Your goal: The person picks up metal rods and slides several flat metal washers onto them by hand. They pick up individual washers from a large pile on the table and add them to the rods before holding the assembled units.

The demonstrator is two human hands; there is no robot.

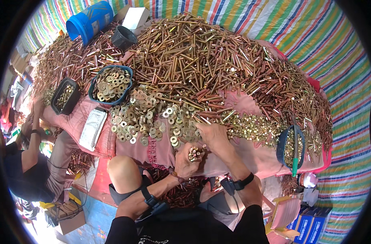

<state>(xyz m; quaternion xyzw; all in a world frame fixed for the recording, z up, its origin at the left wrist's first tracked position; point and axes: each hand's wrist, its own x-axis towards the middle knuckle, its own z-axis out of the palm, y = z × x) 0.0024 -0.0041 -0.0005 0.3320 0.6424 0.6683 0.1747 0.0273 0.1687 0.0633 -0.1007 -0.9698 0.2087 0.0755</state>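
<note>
My left hand (186, 162) is wrapped round a bundle of bolts (196, 153), whose ends point up out of the fist. Just above and to its right, my right hand (214, 136) reaches to the right edge of a heap of loose washers (144, 116). Its fingers are bent together at the washers, and what they hold, if anything, is hidden. Beside that hand, on the right, small brass-coloured nuts (252, 129) lie spread over the pink cloth (250, 153). A great mound of long bolts (185, 61) rises behind both hands.
A blue basin of washers (111, 99) and a dark tub of nuts (59, 109) stand left. Right is a blue basket (281, 152) with a green-handled tool (295, 166). A blue bucket (90, 24) lies at the back. Another person's arm (33, 138) works at far left.
</note>
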